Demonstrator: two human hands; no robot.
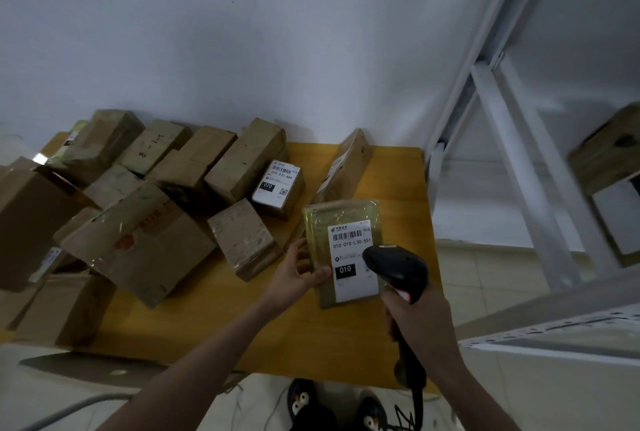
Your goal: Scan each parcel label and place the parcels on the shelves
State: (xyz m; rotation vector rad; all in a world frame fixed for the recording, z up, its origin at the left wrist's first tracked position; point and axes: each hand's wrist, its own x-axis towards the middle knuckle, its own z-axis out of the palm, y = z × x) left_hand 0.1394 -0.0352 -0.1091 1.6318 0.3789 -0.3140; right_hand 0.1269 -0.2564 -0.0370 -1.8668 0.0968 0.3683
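Near the table's [398, 167] right edge, the left hand [294, 274] pinches a flat, tape-wrapped parcel [322, 222]; its white label [349, 250] reads "010-010-L30-551" and "010". The right hand [419, 323] grips a black scanner [398, 267] over the label.

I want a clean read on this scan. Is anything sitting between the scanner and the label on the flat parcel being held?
Nothing visible blocks it. The scanner, gripped by the right hand, hangs just over the right edge of the label, hiding only that corner from the camera. The left hand holds the parcel by its left side, clear of the barcode.
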